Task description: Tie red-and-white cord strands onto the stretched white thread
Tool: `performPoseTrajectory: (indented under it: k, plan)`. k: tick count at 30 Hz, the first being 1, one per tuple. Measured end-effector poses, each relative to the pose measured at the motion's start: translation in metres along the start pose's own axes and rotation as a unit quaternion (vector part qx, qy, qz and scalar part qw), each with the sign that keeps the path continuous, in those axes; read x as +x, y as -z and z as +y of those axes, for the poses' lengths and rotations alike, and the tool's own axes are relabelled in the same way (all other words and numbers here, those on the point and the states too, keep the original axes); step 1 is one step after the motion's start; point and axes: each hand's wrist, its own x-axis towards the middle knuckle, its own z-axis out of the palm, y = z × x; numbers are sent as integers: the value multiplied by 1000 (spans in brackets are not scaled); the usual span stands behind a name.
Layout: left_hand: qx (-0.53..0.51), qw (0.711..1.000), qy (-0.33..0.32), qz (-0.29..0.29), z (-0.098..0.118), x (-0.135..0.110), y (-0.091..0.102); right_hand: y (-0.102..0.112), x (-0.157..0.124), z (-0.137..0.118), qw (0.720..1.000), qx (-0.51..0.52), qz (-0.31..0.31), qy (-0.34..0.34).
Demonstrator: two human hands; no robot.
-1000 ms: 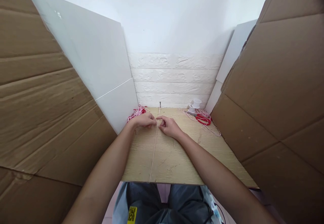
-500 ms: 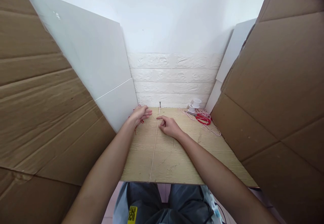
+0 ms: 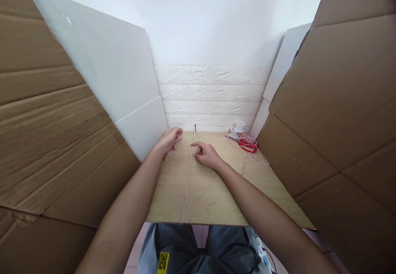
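Note:
A thin pale cord [image 3: 187, 179] runs taut down the middle of the wooden board [image 3: 235, 191], from a small black nail [image 3: 195, 127] at the far edge to the near edge. My right hand [image 3: 206, 154] rests on the board just right of the cord, with its fingertips pinched together on the cord. My left hand [image 3: 170, 138] is at the far left corner, fingers curled over a heap of red and white string [image 3: 169, 149] of which only a few strands show.
Red-handled scissors [image 3: 247, 145], loose pinkish string [image 3: 256, 155] and two white spools [image 3: 237, 128] lie at the far right corner. Cardboard sheets [image 3: 49, 133] and white panels [image 3: 123, 80] wall in both sides. A white brick-patterned wall stands behind.
My left hand has left the cord at the middle and moved back and to the left, onto the red and white string heap. My right hand has stayed on the cord.

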Motion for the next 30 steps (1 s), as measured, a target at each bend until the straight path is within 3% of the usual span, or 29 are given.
performPoseTrajectory:
  k: [4, 7, 9, 11, 17, 22, 30]
  plan:
    - [-142, 983, -34, -113, 10, -12, 10, -1, 1, 1, 1000, -5, 2, -4]
    - [-91, 960, -50, -259, 18, -26, 25, -2, 1, 2, 1000, -7, 6, 2]
    - [-23, 945, -28, -325, 21, -34, 31, -2, 1, 2, 1000, -6, 10, 8]
    - [21, 946, -12, -322, 23, -35, 32, -2, 0, 2, 1000, -7, 12, 10]
    - [126, 978, -37, -162, 13, -18, 13, 1, -1, -2, 1000, -4, 2, -2]
    - [274, 938, -26, -213, 1, -13, 5, 1, 0, -4, 1000, -13, 3, 2]
    - [313, 904, -52, -286, -4, -13, -3, 0, -1, -4, 1000, -13, 3, 0]
